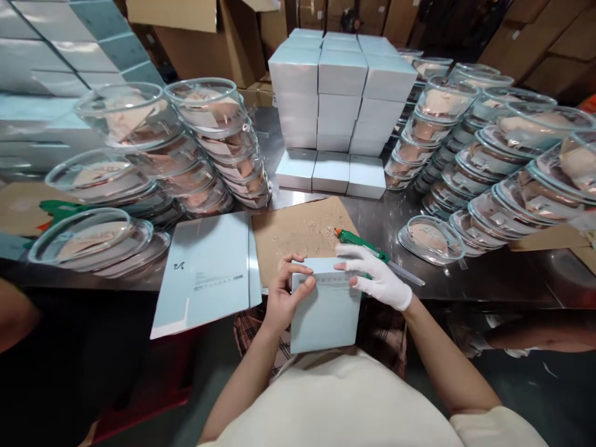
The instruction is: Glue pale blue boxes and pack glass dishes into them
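A light-blue cardboard box (325,320) is between my hands at the table's front edge, just above my lap. My bare left hand (287,288) grips its left side, the thumb lying on the face near the upper edge. On the upper right of the box rests my right hand (379,279), in a white glove with bare fingertips, its fingers bent over the edge. Right behind the box lies a green glue gun (356,239) with an orange tip and a clear glue stick at its rear. Flattened light-blue box blanks (205,273) lie to the left.
A crumb-strewn cardboard sheet (298,226) covers the table's middle. Finished boxes (342,74) stand piled behind it. Clear round containers rise in stacks at left (228,146) and right (493,158). Other people's limbs show at both sides.
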### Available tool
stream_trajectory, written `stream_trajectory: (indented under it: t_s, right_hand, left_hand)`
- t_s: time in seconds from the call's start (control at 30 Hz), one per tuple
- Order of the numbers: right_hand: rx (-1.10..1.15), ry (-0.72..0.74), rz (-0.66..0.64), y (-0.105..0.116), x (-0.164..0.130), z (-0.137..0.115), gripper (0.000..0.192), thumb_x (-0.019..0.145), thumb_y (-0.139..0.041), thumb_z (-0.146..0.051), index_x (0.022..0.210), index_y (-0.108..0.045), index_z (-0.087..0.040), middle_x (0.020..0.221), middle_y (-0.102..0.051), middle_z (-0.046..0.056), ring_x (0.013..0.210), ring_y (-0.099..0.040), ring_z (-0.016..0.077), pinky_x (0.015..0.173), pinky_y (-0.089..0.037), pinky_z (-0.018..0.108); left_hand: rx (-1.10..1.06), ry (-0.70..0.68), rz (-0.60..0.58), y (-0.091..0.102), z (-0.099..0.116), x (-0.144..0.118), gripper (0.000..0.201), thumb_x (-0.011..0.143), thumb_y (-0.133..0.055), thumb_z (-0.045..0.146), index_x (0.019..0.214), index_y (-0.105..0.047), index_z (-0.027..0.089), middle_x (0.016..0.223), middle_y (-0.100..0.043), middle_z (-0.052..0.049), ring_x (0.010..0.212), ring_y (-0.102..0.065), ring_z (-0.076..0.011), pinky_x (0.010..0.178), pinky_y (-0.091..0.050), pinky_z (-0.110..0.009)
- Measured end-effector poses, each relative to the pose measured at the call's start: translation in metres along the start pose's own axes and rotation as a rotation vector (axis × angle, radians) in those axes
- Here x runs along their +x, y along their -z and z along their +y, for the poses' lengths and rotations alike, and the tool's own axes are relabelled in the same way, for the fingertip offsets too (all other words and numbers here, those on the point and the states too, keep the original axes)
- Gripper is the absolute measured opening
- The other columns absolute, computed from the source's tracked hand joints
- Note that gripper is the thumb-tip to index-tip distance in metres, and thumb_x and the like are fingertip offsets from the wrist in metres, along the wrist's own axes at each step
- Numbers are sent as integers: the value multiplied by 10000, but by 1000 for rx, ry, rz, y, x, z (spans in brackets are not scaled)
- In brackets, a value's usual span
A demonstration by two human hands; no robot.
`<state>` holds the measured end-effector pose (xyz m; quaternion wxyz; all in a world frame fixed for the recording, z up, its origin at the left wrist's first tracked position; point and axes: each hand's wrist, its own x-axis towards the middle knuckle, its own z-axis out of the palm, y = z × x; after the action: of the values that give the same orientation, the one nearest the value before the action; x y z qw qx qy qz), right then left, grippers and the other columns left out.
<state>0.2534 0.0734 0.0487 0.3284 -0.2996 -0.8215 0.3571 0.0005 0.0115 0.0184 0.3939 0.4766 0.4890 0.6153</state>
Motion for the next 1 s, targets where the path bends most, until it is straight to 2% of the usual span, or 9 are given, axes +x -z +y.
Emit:
stream_trajectory:
  t_s: [0.1, 0.13, 0.27, 0.33, 0.43, 0.5, 0.63, 0.8, 1.0]
  right_hand:
    - [-263, -43, 331, -23, -31, 8, 964, 714, -697, -903, 1432, -625, -264, 1550, -499, 184, 1485, -460, 399, 1243, -371, 606]
    - [-398, 15, 371, -33, -43, 11, 976, 639, -775, -887, 1408, -640, -303, 1498, -549, 162, 1462, -468, 424, 1260, -313, 651]
    - [-883, 412, 355, -53, -69, 18, 381, 792, -868, -495, 1133, -699, -508, 1111, -760, -58, 1179, -643, 298, 1289, -71, 698]
    - [-978, 370, 392, -37, -59, 20, 365, 827, -827, -448, 1163, -685, -463, 1115, -780, -60, 1181, -647, 288, 1283, -75, 681]
    - [-1041, 53, 413, 21, -5, 28, 503, 833, -802, -470, 1297, -669, -329, 1315, -743, 72, 1353, -559, 370, 1253, -186, 642]
    - [-1106, -131, 360, 67, 47, 42, 553, 870, -759, -440, 1380, -643, -261, 1446, -669, 134, 1407, -513, 384, 1227, -239, 592]
    - [-1184, -266, 260, 133, 139, 93, 645, 864, -729, -322, 1471, -555, -188, 1569, -560, 160, 1440, -458, 371, 1227, -225, 566]
    - [-1195, -371, 123, 146, 166, 144, 672, 857, -726, -289, 1473, -524, -114, 1542, -545, 209, 1373, -487, 332, 1123, -388, 430]
    - [-1219, -385, 157, 135, 168, 157, 595, 962, -617, -317, 1505, -476, -119, 1548, -518, 237, 1408, -453, 343, 1064, -429, 434]
  left_hand:
    - [-123, 215, 264, -6, 1, 8, 454, 764, -852, 588, 981, -689, 225, 1063, -687, -53, 928, -690, -203, 846, -561, -327]
    - [-182, 292, 333, -8, 2, 12, 492, 762, -851, 597, 1039, -674, 231, 1014, -688, -32, 834, -680, -175, 780, -564, -303]
    - [-351, 410, 245, -19, -1, 31, 763, 755, -807, 719, 1329, -587, 266, 1083, -716, -68, 899, -734, -213, 744, -595, -303]
    - [-363, 343, 157, -21, -8, 35, 940, 770, -705, 834, 1520, -437, 335, 1353, -662, -149, 1188, -712, -281, 814, -618, -340]
    - [-248, 181, 167, -17, -21, 32, 1066, 773, -635, 892, 1635, -222, 418, 1664, -412, -176, 1547, -447, -304, 994, -592, -411]
    - [-170, 155, 181, -12, -27, 25, 1037, 804, -651, 850, 1639, -226, 407, 1676, -393, -179, 1598, -366, -300, 1075, -550, -447]
    - [-101, 193, 160, -2, -25, 11, 871, 878, -668, 741, 1594, -350, 359, 1626, -457, -185, 1546, -441, -308, 1079, -545, -458]
    - [-22, 67, 331, 19, -14, 1, 667, 911, -701, 619, 1482, -491, 345, 1576, -516, -140, 1507, -470, -289, 1145, -498, -455]
    - [74, -58, 383, 46, 5, 3, 626, 899, -759, 480, 1448, -508, 317, 1558, -529, -138, 1483, -496, -289, 1137, -505, -438]
